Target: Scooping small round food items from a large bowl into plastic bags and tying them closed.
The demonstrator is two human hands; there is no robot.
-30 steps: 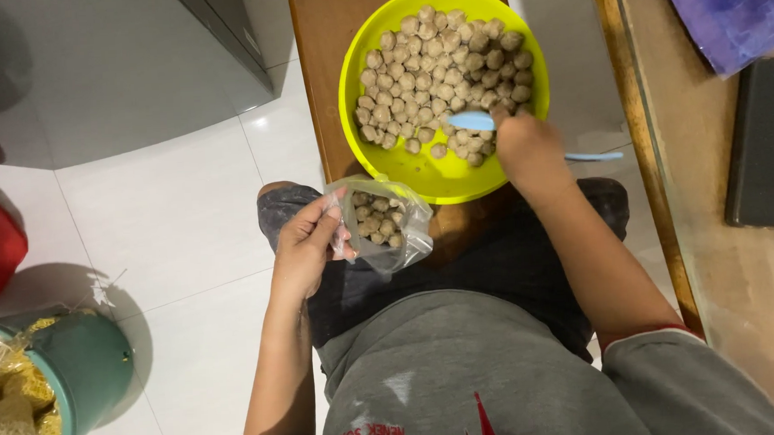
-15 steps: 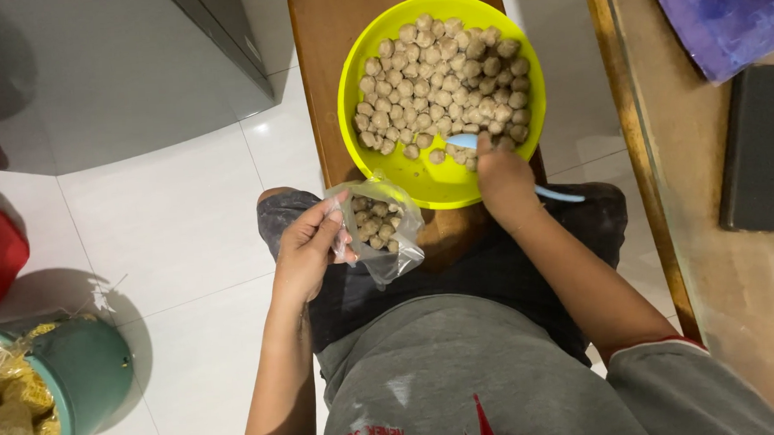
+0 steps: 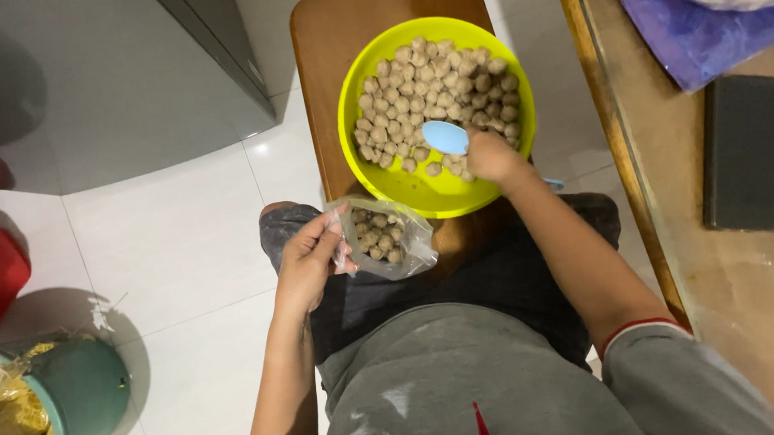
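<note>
Right hand [image 3: 491, 159] clenched on a light-blue spoon [image 3: 445, 137], its bowl pointing left over the meatballs [image 3: 438, 93] in the yellow-green bowl [image 3: 352, 115] at upper centre. Below and left, near, left hand [image 3: 309, 257] pinching open a clear plastic bag [image 3: 388, 239], partly filled, mouth tilted up toward the spoon. No labels legible.

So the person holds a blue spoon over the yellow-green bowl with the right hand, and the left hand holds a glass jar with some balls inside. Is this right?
Not quite. The head view shows the left hand holding a clear plastic bag, not a glass jar, with some balls inside. The rest stands: the right hand holds a blue spoon over the yellow-green bowl.
</note>
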